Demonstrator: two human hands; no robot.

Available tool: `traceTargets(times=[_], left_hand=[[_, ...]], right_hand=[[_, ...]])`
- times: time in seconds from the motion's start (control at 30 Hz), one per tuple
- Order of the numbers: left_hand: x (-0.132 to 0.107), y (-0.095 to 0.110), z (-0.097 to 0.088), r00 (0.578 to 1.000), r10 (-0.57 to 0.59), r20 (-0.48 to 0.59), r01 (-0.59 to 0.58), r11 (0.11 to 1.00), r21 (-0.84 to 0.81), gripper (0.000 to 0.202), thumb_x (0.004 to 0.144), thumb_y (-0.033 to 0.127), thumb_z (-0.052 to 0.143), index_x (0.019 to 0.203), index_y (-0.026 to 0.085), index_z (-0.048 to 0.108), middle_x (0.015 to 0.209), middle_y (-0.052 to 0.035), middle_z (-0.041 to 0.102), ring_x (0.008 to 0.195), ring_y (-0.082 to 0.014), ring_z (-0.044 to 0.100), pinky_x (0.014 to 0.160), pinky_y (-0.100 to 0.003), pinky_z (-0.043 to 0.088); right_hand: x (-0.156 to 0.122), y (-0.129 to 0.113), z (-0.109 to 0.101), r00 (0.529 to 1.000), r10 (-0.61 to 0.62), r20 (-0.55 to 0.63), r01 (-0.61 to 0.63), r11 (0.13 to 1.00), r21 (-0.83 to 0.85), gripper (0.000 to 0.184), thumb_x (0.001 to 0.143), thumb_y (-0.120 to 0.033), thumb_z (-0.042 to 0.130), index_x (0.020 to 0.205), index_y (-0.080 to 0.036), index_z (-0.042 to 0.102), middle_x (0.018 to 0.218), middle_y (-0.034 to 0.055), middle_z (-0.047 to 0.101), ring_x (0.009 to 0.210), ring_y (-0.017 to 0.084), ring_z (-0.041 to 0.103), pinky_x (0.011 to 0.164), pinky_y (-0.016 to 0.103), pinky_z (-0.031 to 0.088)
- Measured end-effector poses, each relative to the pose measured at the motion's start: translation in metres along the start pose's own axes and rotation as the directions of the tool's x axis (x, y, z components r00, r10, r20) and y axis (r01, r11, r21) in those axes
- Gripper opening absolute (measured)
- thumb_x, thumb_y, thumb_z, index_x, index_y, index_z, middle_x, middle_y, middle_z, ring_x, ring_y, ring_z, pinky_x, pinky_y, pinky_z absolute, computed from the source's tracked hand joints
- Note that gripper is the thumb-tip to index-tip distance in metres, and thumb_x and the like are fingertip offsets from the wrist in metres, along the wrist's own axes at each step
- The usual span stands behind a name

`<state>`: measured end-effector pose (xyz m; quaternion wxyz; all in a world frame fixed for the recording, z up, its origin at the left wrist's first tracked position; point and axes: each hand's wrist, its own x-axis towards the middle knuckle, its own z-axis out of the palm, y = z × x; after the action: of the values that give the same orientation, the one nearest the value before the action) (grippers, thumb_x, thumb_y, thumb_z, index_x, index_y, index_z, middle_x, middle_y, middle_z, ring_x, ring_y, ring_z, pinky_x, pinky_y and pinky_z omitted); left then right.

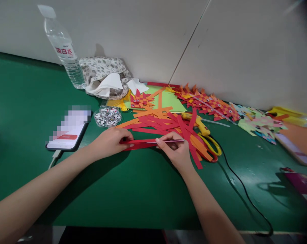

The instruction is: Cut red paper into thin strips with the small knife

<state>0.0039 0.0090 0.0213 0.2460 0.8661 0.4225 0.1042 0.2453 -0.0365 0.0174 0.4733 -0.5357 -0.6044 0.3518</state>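
Observation:
A red paper strip (140,145) is stretched between my two hands above the green table, looped or folded so that two layers show. My left hand (109,141) pinches its left end between thumb and fingers. At the other end, my right hand (174,149) has its thumb and fingers closed on the strip. A slim, pale-edged length sticks out past the right fingers; whether it is part of the strip or a separate thin tool I cannot tell. Just behind my hands lies a loose pile of red and orange paper strips (158,123).
Beyond the pile are a yellow glue gun (200,124), woven red-orange paper fish (209,101) and a clear box of googly eyes (107,117). A phone (69,130) on a cable, a water bottle (64,51) and a tissue pouch (104,67) stand leftward. A black cord (241,184) runs at right.

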Motion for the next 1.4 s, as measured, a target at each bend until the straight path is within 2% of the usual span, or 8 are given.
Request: traceTargets(times=[0.27, 0.53, 0.77, 0.97, 1.2, 1.4], left_hand=[[0.000, -0.001, 0.000, 1.000, -0.008, -0.004, 0.008, 1.000, 0.003, 0.015, 0.087, 0.030, 0.055, 0.086, 0.020, 0.067, 0.084, -0.0001, 0.069, 0.070, -0.0134, 0.057, 0.061, -0.024, 0.036], [0.001, -0.001, 0.001, 1.000, -0.013, 0.018, 0.013, 1.000, -0.003, 0.016, 0.086, 0.030, 0.055, 0.088, 0.020, 0.068, 0.085, -0.0001, 0.069, 0.070, -0.0134, 0.057, 0.062, -0.024, 0.036], [0.000, -0.002, 0.001, 1.000, -0.020, -0.006, 0.020, 1.000, 0.013, 0.018, 0.087, 0.033, 0.055, 0.087, 0.021, 0.068, 0.081, -0.0001, 0.068, 0.068, -0.0132, 0.056, 0.060, -0.024, 0.036], [0.000, 0.002, -0.001, 0.999, -0.032, -0.006, 0.032, 0.999, 0.013, 0.020, 0.087, 0.034, 0.054, 0.087, 0.020, 0.069, 0.080, -0.0012, 0.068, 0.067, -0.0134, 0.056, 0.059, -0.024, 0.036], [-0.001, 0.000, 0.000, 0.999, -0.012, -0.030, 0.012, 1.000, 0.009, 0.020, 0.087, 0.033, 0.054, 0.087, 0.020, 0.068, 0.080, -0.0012, 0.068, 0.067, -0.0133, 0.057, 0.059, -0.023, 0.037], [-0.001, 0.001, 0.000, 1.000, -0.021, -0.019, 0.021, 1.000, 0.012, 0.019, 0.087, 0.033, 0.054, 0.087, 0.020, 0.068, 0.080, -0.0014, 0.068, 0.067, -0.0137, 0.057, 0.059, -0.024, 0.036]], right_hand=[[0.002, 0.005, -0.009, 0.996, -0.032, -0.088, 0.033, 0.999, 0.006, 0.025, 0.076, -0.040, 0.074, 0.068, -0.021, 0.060, 0.060, -0.0001, 0.063, 0.053, 0.015, 0.062, 0.050, 0.027, 0.049], [-0.001, -0.005, 0.004, 0.999, -0.003, 0.044, 0.002, 1.000, 0.021, 0.019, 0.077, -0.035, 0.073, 0.071, -0.020, 0.062, 0.064, 0.0013, 0.066, 0.059, 0.016, 0.064, 0.056, 0.027, 0.049], [0.004, 0.005, -0.009, 0.999, -0.007, -0.037, 0.008, 1.000, 0.020, 0.021, 0.075, -0.035, 0.075, 0.069, -0.020, 0.061, 0.061, -0.0002, 0.064, 0.054, 0.015, 0.061, 0.052, 0.026, 0.047], [0.008, 0.012, -0.020, 0.998, -0.014, -0.060, 0.015, 0.999, 0.030, 0.023, 0.075, -0.037, 0.076, 0.069, -0.021, 0.061, 0.061, -0.0007, 0.064, 0.055, 0.015, 0.062, 0.053, 0.026, 0.047], [0.009, 0.012, -0.023, 0.996, -0.027, -0.090, 0.027, 1.000, -0.008, 0.026, 0.073, -0.041, 0.077, 0.068, -0.021, 0.061, 0.059, 0.0001, 0.065, 0.053, 0.016, 0.061, 0.050, 0.027, 0.047], [0.008, 0.009, -0.020, 0.993, -0.028, -0.115, 0.037, 0.996, 0.081, 0.024, 0.073, -0.037, 0.078, 0.066, -0.021, 0.061, 0.058, -0.0015, 0.062, 0.052, 0.015, 0.062, 0.051, 0.027, 0.050]])
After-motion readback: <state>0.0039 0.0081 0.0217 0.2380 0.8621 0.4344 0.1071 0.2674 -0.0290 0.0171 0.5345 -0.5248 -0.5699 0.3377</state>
